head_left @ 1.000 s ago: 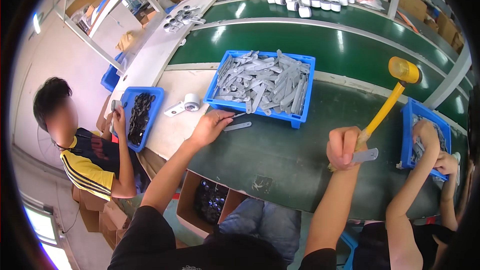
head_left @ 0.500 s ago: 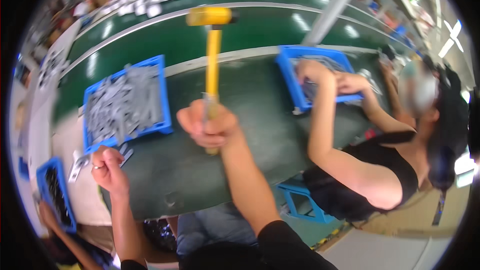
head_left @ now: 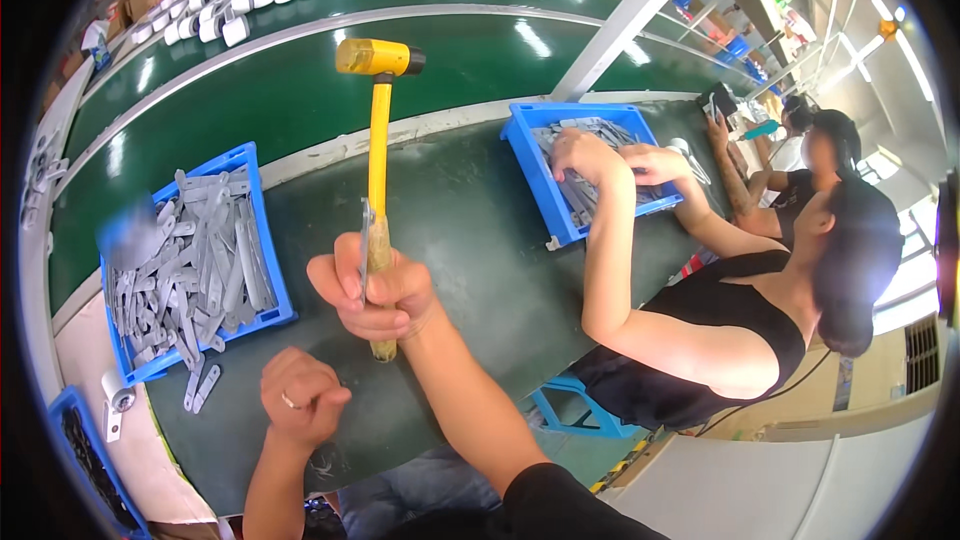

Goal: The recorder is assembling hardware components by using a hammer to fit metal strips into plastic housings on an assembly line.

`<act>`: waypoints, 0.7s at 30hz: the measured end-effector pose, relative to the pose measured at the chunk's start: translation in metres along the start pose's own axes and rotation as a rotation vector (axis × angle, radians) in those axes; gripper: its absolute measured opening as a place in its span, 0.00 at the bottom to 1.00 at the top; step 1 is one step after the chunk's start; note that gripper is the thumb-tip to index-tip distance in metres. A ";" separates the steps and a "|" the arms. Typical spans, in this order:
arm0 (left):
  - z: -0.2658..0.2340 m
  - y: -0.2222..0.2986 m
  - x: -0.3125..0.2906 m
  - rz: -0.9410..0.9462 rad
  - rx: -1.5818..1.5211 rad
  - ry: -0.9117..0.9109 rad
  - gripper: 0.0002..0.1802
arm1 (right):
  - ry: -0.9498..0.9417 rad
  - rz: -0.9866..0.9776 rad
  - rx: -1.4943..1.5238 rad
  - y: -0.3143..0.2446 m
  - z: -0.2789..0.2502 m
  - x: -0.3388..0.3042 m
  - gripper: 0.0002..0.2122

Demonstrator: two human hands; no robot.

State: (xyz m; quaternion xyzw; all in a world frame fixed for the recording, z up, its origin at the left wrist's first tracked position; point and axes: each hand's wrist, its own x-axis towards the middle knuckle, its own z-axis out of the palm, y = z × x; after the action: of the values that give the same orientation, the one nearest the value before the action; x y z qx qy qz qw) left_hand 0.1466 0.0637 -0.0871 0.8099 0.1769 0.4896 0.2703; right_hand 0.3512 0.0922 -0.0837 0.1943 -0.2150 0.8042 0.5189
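My right hand (head_left: 385, 290) is closed around the worn grip of a yellow mallet (head_left: 378, 155), held upright over the table with its black-ended head on top. Alongside the handle, a thin flat grey strip (head_left: 366, 240) shows between the same fingers. My left hand (head_left: 300, 398), with a ring on one finger, is curled into a fist lower left of it; whatever is inside, if anything, is hidden. Left of my hands stands a blue crate (head_left: 272, 250) full of flat grey strips (head_left: 215, 250). Two loose strips (head_left: 203, 385) lie on the table beside its near edge.
At my right, a person (head_left: 700, 330) reaches into another blue crate (head_left: 535, 175) of grey strips. A white post (head_left: 640, 15) rises behind it. White rolls (head_left: 235, 0) sit across the green conveyor (head_left: 480, 50). A blue bin of black parts (head_left: 75, 400) stands lower left.
The view has swung to the right, so the crates and mallet appear further left. My left hand has come away from the left crate's near edge, toward my right hand. The mallet remains gripped.
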 end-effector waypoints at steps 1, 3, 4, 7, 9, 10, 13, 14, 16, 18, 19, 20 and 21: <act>-0.001 -0.003 -0.002 0.031 0.007 -0.005 0.15 | 0.017 0.014 -0.006 0.002 -0.001 -0.001 0.06; -0.001 -0.002 0.000 0.050 0.036 -0.011 0.16 | 0.038 0.040 -0.001 0.006 -0.003 -0.002 0.06; 0.000 0.000 0.001 0.071 0.066 -0.020 0.16 | 0.041 0.044 0.000 0.007 -0.003 -0.002 0.06; 0.003 -0.001 -0.002 0.052 0.063 -0.015 0.16 | 0.013 0.072 0.014 0.007 -0.003 0.000 0.06; 0.004 -0.001 -0.003 0.041 0.061 -0.020 0.15 | -0.030 0.066 0.024 0.008 -0.002 0.001 0.06; 0.004 -0.001 -0.004 0.030 0.073 -0.010 0.14 | -0.026 0.068 0.019 0.009 -0.003 0.001 0.06; 0.003 -0.002 -0.002 0.019 0.099 0.014 0.13 | -0.034 0.060 0.023 0.011 -0.007 0.002 0.06; 0.003 -0.001 -0.001 0.015 0.118 0.025 0.13 | -0.027 0.065 0.022 0.010 -0.007 0.002 0.06; 0.003 -0.001 0.002 0.021 0.097 0.017 0.13 | -0.024 0.072 0.019 0.009 -0.007 0.001 0.06; 0.003 0.000 0.003 0.028 0.079 0.010 0.13 | 0.000 0.071 0.011 0.009 -0.006 0.002 0.05; 0.002 0.000 0.003 0.045 0.052 -0.008 0.13 | -0.003 0.075 0.009 0.009 -0.006 0.002 0.05; 0.002 0.000 0.003 0.062 0.025 -0.025 0.14 | -0.001 0.073 0.004 0.008 -0.007 0.001 0.05; 0.001 0.000 0.002 0.065 0.029 -0.022 0.14 | 0.000 0.071 0.000 0.009 -0.007 0.001 0.05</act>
State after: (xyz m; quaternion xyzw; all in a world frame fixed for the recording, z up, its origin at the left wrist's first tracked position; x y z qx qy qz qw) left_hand 0.1488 0.0643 -0.0859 0.8245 0.1545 0.4865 0.2442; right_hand 0.3422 0.0941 -0.0901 0.1868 -0.2217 0.8221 0.4900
